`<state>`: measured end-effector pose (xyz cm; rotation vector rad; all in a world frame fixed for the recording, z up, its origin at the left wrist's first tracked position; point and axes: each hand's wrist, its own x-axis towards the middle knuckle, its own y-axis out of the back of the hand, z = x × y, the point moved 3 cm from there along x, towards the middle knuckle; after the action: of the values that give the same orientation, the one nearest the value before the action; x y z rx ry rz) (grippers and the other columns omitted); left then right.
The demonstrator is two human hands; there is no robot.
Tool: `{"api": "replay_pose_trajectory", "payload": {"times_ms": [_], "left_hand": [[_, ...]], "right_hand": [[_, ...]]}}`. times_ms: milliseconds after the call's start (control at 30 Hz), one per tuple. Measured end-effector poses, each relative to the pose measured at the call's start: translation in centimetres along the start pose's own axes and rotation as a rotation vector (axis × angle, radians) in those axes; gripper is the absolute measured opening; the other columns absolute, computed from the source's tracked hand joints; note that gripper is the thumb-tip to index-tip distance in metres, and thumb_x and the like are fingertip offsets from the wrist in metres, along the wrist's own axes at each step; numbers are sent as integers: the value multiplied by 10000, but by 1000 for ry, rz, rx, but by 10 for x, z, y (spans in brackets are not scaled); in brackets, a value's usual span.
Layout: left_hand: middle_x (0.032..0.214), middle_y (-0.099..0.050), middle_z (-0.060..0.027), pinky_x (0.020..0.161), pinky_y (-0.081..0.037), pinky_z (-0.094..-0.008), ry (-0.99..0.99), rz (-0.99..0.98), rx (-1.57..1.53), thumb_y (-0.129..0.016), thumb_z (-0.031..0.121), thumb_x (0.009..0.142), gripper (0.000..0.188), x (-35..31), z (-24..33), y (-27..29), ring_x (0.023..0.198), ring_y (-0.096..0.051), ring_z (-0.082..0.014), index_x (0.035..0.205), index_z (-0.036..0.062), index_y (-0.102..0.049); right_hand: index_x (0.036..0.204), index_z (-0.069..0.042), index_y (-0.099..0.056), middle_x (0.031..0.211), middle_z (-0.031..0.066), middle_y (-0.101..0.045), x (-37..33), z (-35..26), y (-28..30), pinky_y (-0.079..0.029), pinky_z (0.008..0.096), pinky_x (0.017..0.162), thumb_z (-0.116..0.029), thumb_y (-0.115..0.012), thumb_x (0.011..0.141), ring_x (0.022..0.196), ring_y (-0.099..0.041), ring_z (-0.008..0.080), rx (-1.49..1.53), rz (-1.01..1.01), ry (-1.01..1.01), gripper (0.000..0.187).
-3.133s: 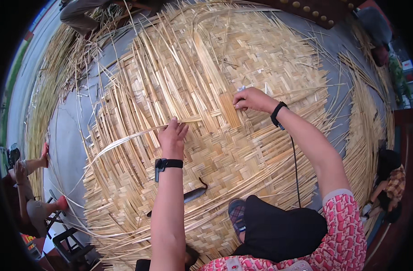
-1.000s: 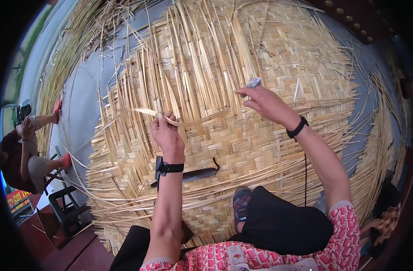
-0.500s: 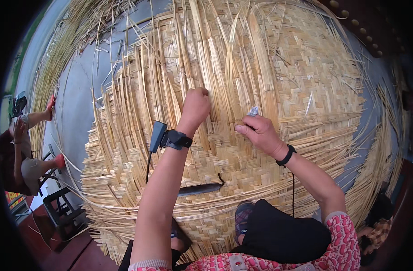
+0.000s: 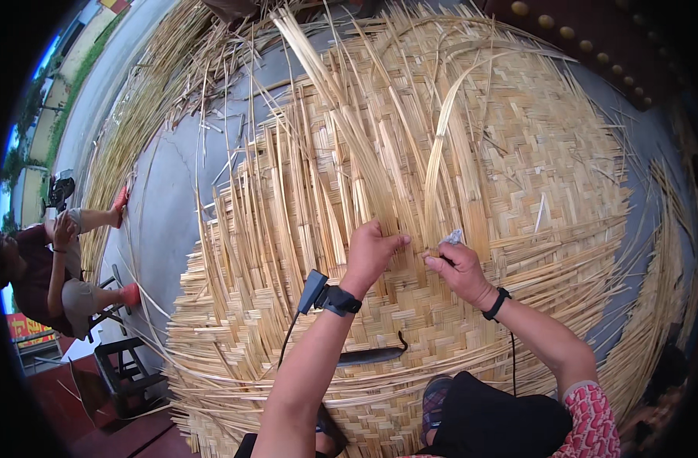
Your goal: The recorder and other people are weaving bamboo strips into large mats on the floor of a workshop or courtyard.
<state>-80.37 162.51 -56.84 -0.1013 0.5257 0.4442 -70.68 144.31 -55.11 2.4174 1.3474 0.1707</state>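
Note:
A large woven mat of split reed (image 4: 547, 145) spreads under both hands, with long loose strips standing out of its weave toward the far side. My left hand (image 4: 373, 256) is closed around the near end of a bundle of flat reed strips (image 4: 356, 137), which rise away to the far left. Just to its right, my right hand (image 4: 461, 273) is closed in a pinch; what lies between its thumb and finger is too small to make out. A crumpled whitish-silver scrap (image 4: 453, 237) shows at that hand's fingers. One curved pale strip (image 4: 439, 145) ends close by.
A dark curved blade with a hooked end (image 4: 368, 356) lies on the mat near my feet. Reed piles (image 4: 146, 114) line the far left, more (image 4: 654, 259) the right. At left a person (image 4: 51, 267) sits beside a dark stool (image 4: 124, 374). A studded dark object (image 4: 585, 46) stands far right.
My left hand has come nearer to me and toward the right hand, and the strip bundle now slants from it to the far left. The whole view has shifted; the right hand keeps its pinch.

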Motion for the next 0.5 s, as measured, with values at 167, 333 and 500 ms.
{"api": "replay_pose_trajectory", "payload": {"times_ms": [167,333,500], "left_hand": [[971,-726,-31,803,-525,-258,-63,36,-331,-757,29,839,322,-16,-10,-7,903,-662,-107,1151,20,-681],[977,-690,-38,809,-554,-307,-49,7,-388,-713,8,866,283,-31,18,11,865,-657,-140,1143,21,-659],[946,-653,-50,784,-581,-310,-16,506,-590,-627,-53,892,110,-74,-60,-9,863,-638,-140,932,48,-646]], "right_hand": [[991,-57,-648,798,127,-632,11,9,-6,-495,358,692,-202,-665,914,730,-609,286,5,63,-153,165],[945,-50,-629,872,173,-620,40,2,-18,-482,465,756,-128,-607,868,878,-611,369,-400,-181,98,111],[1120,-54,-648,901,166,-640,40,16,-9,-507,436,781,-110,-605,890,872,-626,342,-186,-320,-250,240]]}}
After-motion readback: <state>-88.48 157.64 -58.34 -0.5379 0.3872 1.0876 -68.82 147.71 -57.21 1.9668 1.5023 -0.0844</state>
